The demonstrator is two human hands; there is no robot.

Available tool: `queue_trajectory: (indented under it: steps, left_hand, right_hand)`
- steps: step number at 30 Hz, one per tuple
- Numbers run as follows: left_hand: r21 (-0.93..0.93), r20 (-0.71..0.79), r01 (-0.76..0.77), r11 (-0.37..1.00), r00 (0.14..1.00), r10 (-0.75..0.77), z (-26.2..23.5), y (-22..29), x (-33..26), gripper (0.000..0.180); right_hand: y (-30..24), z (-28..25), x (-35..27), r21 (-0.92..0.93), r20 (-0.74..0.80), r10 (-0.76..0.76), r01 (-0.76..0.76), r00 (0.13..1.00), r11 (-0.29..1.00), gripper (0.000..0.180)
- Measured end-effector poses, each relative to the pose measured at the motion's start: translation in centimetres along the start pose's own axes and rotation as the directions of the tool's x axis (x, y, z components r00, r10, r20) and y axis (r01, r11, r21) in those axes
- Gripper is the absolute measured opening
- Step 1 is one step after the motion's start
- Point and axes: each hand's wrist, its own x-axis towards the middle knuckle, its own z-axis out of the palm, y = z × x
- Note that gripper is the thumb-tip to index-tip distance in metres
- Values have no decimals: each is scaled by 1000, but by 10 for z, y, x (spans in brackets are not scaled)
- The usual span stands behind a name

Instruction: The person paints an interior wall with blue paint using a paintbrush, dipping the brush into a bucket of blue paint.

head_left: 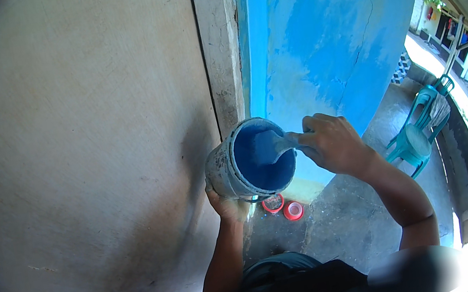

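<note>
My left hand (226,203) grips a paint-stained bucket (221,170) from below and behind, tilting its mouth toward me and to the right. Blue paint coats the inside of the bucket. In my right hand (333,145) is a paintbrush (283,143), its handle held in closed fingers. The brush head is inside the bucket's mouth, coated blue; whether its tip touches paint at the bottom I cannot tell. Just beyond the bucket rises a wall (325,25) with patchy blue paint and a crack running down it.
A bare beige surface (85,109) fills the left side, bordered by a grey post (219,43). Two red containers, one a small red bowl (294,211), sit on the concrete floor (345,220) below the bucket. Green plastic chairs (416,143) stand at the right.
</note>
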Motion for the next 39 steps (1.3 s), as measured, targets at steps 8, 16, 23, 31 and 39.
queue_trajectory:
  steps: [8,16,23,31,39]
  left_hand:
    - [-117,68,37,992,997,-29,34,-4,7,67]
    - [-135,174,76,988,983,-52,70,-18,17,75]
    - [-86,240,92,992,968,-69,90,-23,23,83]
    - [-108,297,138,985,950,-101,132,-26,38,87]
    - [-215,437,292,932,882,-176,163,-12,65,73]
  right_hand:
    - [51,3,-29,668,46,283,-240,958,705,18]
    - [85,15,-31,912,331,327,-389,885,129,31]
    - [97,-5,-18,961,268,169,-276,948,27,24]
    - [97,-60,23,612,-465,250,105,849,784,25]
    - [88,-113,79,301,-723,123,149,680,942,28]
